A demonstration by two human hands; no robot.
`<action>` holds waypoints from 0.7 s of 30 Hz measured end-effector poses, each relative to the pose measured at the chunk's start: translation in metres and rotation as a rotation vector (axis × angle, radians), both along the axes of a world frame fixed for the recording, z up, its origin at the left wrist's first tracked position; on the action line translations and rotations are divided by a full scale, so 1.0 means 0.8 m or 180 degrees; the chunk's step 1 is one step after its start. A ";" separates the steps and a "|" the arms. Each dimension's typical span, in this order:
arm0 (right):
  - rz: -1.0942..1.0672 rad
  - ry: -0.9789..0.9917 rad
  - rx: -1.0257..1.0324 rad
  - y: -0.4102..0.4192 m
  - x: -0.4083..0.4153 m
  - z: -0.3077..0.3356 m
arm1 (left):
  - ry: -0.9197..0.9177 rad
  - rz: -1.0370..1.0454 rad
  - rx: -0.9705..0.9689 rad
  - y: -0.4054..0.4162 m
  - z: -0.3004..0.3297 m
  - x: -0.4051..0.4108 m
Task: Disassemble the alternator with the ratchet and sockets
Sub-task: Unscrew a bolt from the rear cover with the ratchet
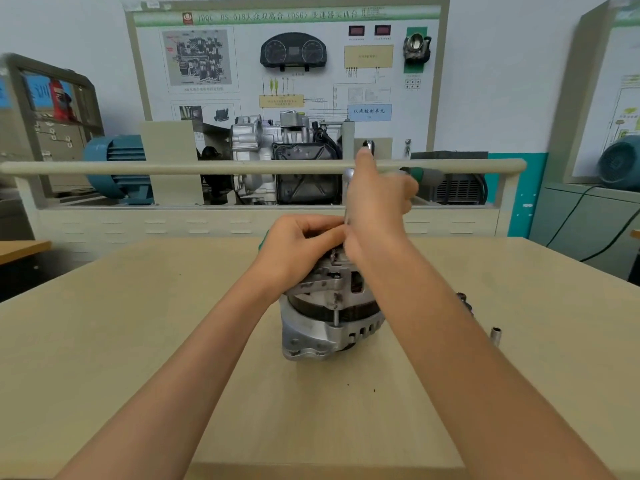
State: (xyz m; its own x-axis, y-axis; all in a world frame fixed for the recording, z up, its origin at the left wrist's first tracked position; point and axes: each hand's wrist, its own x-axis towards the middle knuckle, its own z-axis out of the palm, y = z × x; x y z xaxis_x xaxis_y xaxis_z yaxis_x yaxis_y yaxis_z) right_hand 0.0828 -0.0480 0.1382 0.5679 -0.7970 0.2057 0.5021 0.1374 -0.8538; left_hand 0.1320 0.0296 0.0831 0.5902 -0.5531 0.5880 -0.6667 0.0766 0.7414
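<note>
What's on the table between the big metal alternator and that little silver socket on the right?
In the head view, the person's right forearm crosses over that stretch between the alternator and the socket. A small dark part peeks out beside the arm; otherwise bare table shows.

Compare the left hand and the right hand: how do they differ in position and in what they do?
The left hand sits low, its fingers curled on top of the alternator; the right hand is higher, gripping the ratchet. The left hand steadies the work; the right hand holds the tool, which is blurred. Both meet above the alternator on the table.
</note>
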 end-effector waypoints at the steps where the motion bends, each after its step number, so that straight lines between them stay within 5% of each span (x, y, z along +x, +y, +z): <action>1: 0.0229 0.0058 0.0206 -0.003 0.002 0.007 | 0.0011 0.0005 -0.0008 -0.001 0.000 0.000; 8: 0.1599 0.0415 0.0311 -0.025 0.001 0.031 | 0.0351 -0.0070 0.0213 0.002 0.002 0.002; 16: 0.3552 0.0978 -0.0301 -0.049 0.009 0.035 | 0.0506 -0.0340 0.0499 0.005 0.005 0.004; 18: 0.3392 0.0839 -0.0235 -0.046 0.006 0.034 | 0.0541 -0.0291 0.0380 0.003 0.004 0.003; 21: 0.1915 0.0381 0.0277 -0.030 0.014 0.025 | 0.0504 -0.0248 0.0243 0.001 0.002 0.001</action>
State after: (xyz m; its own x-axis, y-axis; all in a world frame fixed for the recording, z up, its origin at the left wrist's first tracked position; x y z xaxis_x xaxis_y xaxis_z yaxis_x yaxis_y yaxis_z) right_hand 0.0941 -0.0723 0.1582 0.9381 -0.3410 0.0616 0.2166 0.4382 -0.8724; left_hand 0.1325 0.0304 0.0848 0.6257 -0.6401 0.4458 -0.5356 0.0630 0.8421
